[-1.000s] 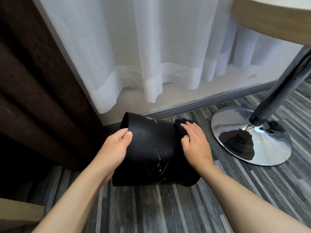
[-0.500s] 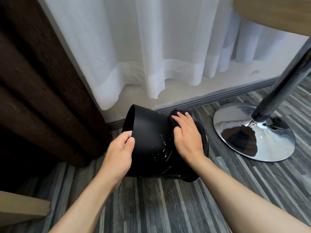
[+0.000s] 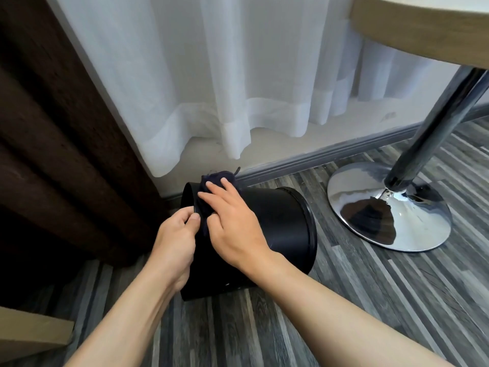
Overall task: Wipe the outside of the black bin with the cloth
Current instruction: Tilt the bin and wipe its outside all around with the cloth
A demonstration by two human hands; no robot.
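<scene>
The bin (image 3: 277, 229), black, lies on its side on the grey striped floor (image 3: 344, 300). The left hand (image 3: 174, 239) grips the bin's left edge, with the thumb and curled fingers (image 3: 185, 215) pinched over the rim. Just right of them the right hand (image 3: 232, 226) lies on the bin's upper wall. Its fingers (image 3: 211, 197) are straight and spread, pressing a dark cloth (image 3: 217, 178) against the side. The cloth bunches up past the fingertips. Beyond it hangs a white curtain (image 3: 211, 88). A chrome table foot (image 3: 370, 207) stands well to the right of the right hand's fingers.

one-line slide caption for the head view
Left hand grips the edge of the tipped black bin; right hand presses the cloth on its outside.
</scene>
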